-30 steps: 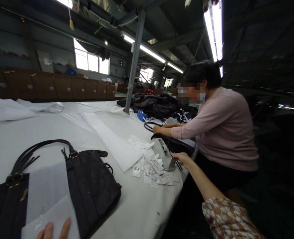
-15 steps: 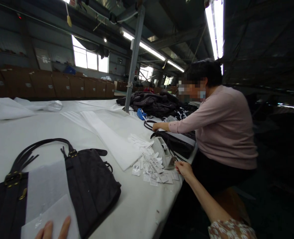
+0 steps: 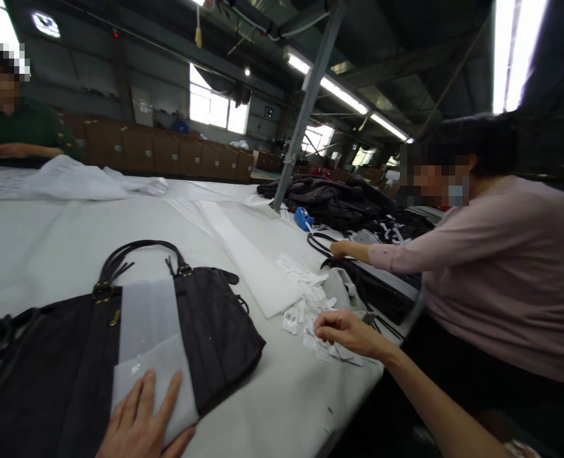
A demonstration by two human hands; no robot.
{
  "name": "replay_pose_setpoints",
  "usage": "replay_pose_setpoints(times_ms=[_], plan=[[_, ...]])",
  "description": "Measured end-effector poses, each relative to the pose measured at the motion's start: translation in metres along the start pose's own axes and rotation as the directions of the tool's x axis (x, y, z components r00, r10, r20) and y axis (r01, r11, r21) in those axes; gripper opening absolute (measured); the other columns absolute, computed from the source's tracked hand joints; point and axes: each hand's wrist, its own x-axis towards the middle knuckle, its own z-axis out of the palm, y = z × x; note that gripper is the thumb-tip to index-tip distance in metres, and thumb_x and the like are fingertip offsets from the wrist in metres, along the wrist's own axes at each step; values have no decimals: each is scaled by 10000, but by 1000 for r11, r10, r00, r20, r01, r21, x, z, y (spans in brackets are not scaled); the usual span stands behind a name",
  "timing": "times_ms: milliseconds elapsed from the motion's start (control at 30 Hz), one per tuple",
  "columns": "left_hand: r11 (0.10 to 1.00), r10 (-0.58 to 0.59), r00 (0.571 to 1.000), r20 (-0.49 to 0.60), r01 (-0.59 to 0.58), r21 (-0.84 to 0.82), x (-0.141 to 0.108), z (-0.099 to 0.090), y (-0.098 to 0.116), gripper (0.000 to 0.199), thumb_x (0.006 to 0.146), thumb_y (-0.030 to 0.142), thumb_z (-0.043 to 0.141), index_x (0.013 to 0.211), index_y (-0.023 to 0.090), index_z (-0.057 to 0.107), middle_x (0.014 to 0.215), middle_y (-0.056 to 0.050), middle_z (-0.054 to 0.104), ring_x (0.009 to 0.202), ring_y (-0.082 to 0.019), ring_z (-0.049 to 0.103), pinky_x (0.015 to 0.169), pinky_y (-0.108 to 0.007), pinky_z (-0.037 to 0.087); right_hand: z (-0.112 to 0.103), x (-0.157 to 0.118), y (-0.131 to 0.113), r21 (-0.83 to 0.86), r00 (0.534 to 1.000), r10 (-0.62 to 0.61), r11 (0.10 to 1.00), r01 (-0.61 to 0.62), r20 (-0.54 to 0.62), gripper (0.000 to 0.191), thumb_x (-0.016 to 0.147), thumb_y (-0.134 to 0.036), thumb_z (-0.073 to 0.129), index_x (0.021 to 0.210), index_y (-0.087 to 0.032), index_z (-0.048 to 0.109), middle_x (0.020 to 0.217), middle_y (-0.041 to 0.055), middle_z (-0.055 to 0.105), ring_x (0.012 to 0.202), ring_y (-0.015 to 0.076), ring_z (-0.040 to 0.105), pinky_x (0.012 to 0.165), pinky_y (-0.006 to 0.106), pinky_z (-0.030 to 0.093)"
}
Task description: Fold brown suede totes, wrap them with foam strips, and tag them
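A dark handbag (image 3: 219, 337) lies on the white table, its two handles (image 3: 141, 247) arched toward the far side. Across its middle runs a folded sheet of white, translucent wrapping (image 3: 151, 312). My left hand (image 3: 141, 413) rests flat on the lower part of this wrapping, fingers spread. Over a heap of small white packets and tags (image 3: 313, 299) is my right hand (image 3: 346, 332), fingers curled and tips pinched together. Anything between those fingertips is too small to make out. Just behind that hand stands a grey tape dispenser (image 3: 339, 286), partly covered by it.
A co-worker in a pink top (image 3: 515, 267) reaches over another dark bag (image 3: 372, 286) at right. Another person in green (image 3: 34, 133) is at far left. A metal post (image 3: 305, 108) rises from the table near a dark pile (image 3: 339, 197) and a blue dispenser (image 3: 303, 218).
My right hand has come away from the tape dispenser and moved left over the packets. More of my left hand shows on the wrapping. The view has swung left.
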Motion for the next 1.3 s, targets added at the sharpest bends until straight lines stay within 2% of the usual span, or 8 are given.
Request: replay_pose_setpoints(times_ms=[100, 233, 400, 500, 800, 1033, 1167, 1300], plan=[[1000, -16, 1000, -3, 16, -22, 0, -7, -1, 696, 776, 558, 551, 1391, 266, 412, 1428, -169, 413, 1317, -365, 353, 1032, -502, 315, 25, 48, -60, -88, 941, -149, 979, 183, 304, 256, 831, -402, 609, 789, -158, 675, 671, 0, 611, 620, 115, 547, 595, 220, 429], [997, -52, 999, 14, 53, -63, 3, -12, -2, 778, 749, 559, 610, 1425, 283, 340, 1476, -173, 338, 1342, -377, 311, 1046, -510, 304, 67, 116, -116, -120, 748, -274, 897, 426, 604, 229, 849, -365, 598, 850, -160, 701, 754, 9, 652, 703, 123, 576, 647, 207, 430], [989, -78, 995, 62, 85, -122, 11, -14, -4, 877, 697, 549, 671, 1443, 282, 294, 1504, -194, 275, 1363, -408, 263, 1048, -544, 295, 126, 188, -165, -185, 524, -295, 708, 682, 799, 151, 831, -284, 614, 844, -182, 724, 741, -1, 674, 673, 115, 583, 616, 190, 400], [984, -92, 993, 75, 103, -148, 12, -11, -6, 921, 672, 552, 691, 1449, 281, 278, 1522, -183, 240, 1366, -422, 245, 1046, -569, 291, 160, 216, -184, -278, 475, -236, 565, 777, 848, 89, 770, -184, 651, 794, -205, 734, 690, -24, 676, 610, 105, 564, 555, 197, 357], [963, -103, 994, 24, 106, -246, 9, 14, -15, 976, 703, 673, 593, 1480, 306, 131, 1547, -174, 160, 1381, -430, 200, 1043, -597, 297, 239, 267, -176, -461, 566, -187, 407, 788, 803, 159, 551, -91, 742, 577, -245, 706, 533, -48, 639, 537, 133, 577, 519, 230, 357], [960, -101, 995, 25, 104, -258, 10, 18, -15, 1005, 691, 707, 576, 1482, 299, 110, 1542, -199, 154, 1391, -433, 167, 1045, -596, 294, 254, 298, -165, -624, 703, -156, 358, 695, 694, 302, 403, -387, 877, 552, -215, 680, 502, -1, 607, 598, 195, 627, 576, 249, 413], [971, -78, 997, 19, 81, -224, 11, 21, -16, 1053, 663, 654, 644, 1485, 283, 102, 1523, -208, 218, 1377, -442, 206, 1029, -598, 313, 241, 297, -167, -680, 761, -161, 361, 638, 628, 318, 598, -507, 789, 689, -211, 717, 605, 25, 662, 619, 196, 627, 542, 249, 383], [985, -32, 999, -23, 28, -167, 13, 28, -18, 1101, 617, 666, 671, 1485, 277, 116, 1479, -236, 303, 1321, -458, 323, 992, -595, 360, 233, 258, -160, -699, 781, -276, 348, 625, 560, 262, 879, -362, 543, 798, -175, 707, 803, 94, 699, 715, 205, 644, 617, 277, 415]])
